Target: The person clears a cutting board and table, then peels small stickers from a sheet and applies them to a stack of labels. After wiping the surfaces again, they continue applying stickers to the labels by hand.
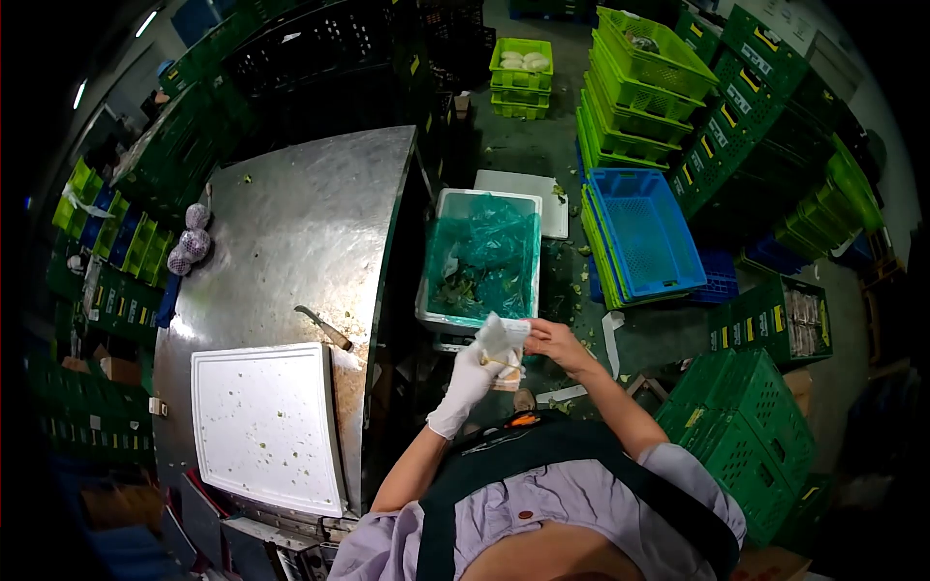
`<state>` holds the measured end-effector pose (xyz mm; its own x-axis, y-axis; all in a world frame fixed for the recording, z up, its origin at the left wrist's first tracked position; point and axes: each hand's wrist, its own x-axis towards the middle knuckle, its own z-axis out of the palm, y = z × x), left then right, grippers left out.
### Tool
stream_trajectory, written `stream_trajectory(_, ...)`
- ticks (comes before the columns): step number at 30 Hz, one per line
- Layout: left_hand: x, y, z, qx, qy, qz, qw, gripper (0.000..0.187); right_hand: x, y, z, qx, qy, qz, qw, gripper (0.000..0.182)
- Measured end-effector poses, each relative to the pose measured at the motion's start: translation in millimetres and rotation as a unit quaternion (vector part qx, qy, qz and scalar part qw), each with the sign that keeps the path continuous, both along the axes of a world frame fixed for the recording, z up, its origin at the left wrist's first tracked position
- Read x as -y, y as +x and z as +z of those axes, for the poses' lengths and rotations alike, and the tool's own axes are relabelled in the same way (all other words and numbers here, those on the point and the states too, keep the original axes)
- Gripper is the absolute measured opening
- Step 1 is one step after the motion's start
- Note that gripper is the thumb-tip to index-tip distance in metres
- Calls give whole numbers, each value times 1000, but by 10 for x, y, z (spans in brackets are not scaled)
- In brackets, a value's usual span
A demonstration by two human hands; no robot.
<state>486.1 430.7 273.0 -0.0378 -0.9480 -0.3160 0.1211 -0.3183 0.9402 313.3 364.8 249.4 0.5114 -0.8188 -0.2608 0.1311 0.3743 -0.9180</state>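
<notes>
My left hand (467, 385), in a white glove, is closed around a crumpled, thin white piece that looks like a glove or film (494, 335). A tan and orange patch shows just below those fingers. My bare right hand (550, 344) pinches the right edge of the same white piece; its exact kind I cannot tell. Both hands are in front of my dark apron (581, 447), close to the near edge of a white foam box (426, 261). Inside the box is a green plastic liner (499, 218) with leafy scraps in it.
On the metal table (310, 194) to my left are a white board (262, 416) with green bits, a knife (325, 327) and netted round items (195, 244). Blue crates (647, 232) and green crates (644, 97) stand at right. Scraps litter the floor.
</notes>
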Motion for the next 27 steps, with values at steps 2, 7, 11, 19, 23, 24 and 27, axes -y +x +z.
stream_trajectory(2,-19,-87,-5,11,17,-58,998,20,-11,40,43,-41,-8,63,997,30)
stream_trajectory(7,2,-132,-69,-94,25,21,995,29,-71,129,103,3,-35,-111,993,25)
stream_trajectory(11,-17,-211,-22,-78,-75,175,979,31,-56,233,228,117,0,-177,977,19)
stream_trajectory(19,27,-203,274,116,-344,284,887,17,29,497,375,176,40,-256,950,23)
stream_trajectory(23,-81,-140,281,143,-380,311,859,17,234,472,492,145,28,-214,966,29)
stream_trajectory(24,-114,-88,330,162,-393,328,844,17,351,452,353,144,37,-185,971,32)
stream_trajectory(27,-592,365,377,263,-355,513,736,22,1471,338,-105,133,75,-120,981,47)
